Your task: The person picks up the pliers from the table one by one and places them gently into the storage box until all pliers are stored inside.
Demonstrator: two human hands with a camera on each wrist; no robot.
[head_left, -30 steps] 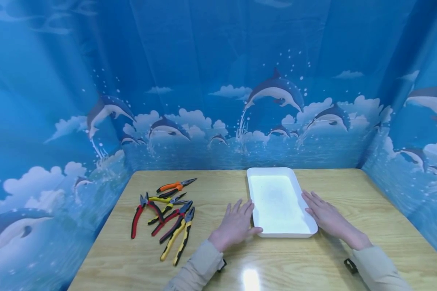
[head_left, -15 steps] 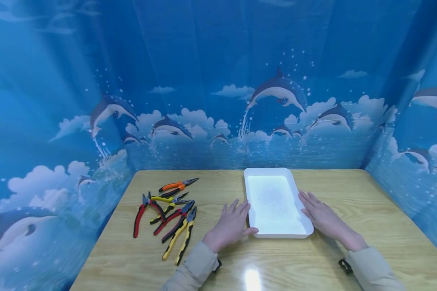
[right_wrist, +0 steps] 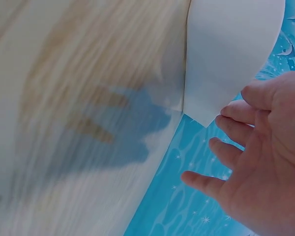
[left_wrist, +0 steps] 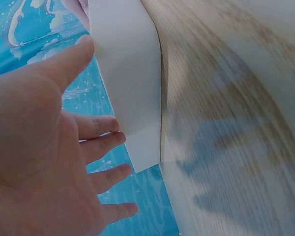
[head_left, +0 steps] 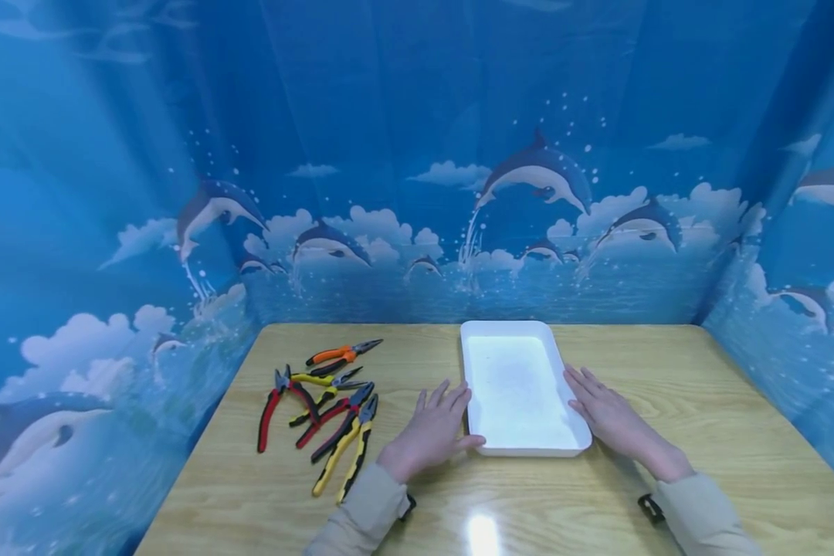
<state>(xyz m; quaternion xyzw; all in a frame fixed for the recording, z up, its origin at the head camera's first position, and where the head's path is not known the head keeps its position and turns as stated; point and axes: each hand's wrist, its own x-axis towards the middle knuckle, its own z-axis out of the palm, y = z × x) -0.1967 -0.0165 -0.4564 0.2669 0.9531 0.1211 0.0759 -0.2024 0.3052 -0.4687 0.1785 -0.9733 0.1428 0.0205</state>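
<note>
A shallow white rectangular tray (head_left: 517, 386) lies on the wooden table between both hands. My left hand (head_left: 431, 432) is at its left wall near the front corner, fingers spread and fairly straight, thumb at the front edge. At the right wall is my right hand (head_left: 615, 417), its straight fingers along the side. In the left wrist view, the fingertips of the left hand (left_wrist: 44, 142) meet the tray's white wall (left_wrist: 128, 83). The right wrist view has the right hand (right_wrist: 270, 142) with fingertips against the tray's opposite wall (right_wrist: 226, 59).
Several pliers lie on the left part of the table: orange-handled pliers (head_left: 330, 355) at the back, red-handled cutters (head_left: 267, 417) leftmost, and yellow-handled pliers (head_left: 335, 462) nearest the left sleeve. A blue dolphin-print curtain (head_left: 417, 154) surrounds the wooden table (head_left: 667, 363).
The tray has slid left across the table, closer to the pliers, with both hands moving along at its sides. The pliers keep their arrangement; the head view has shifted slightly.
</note>
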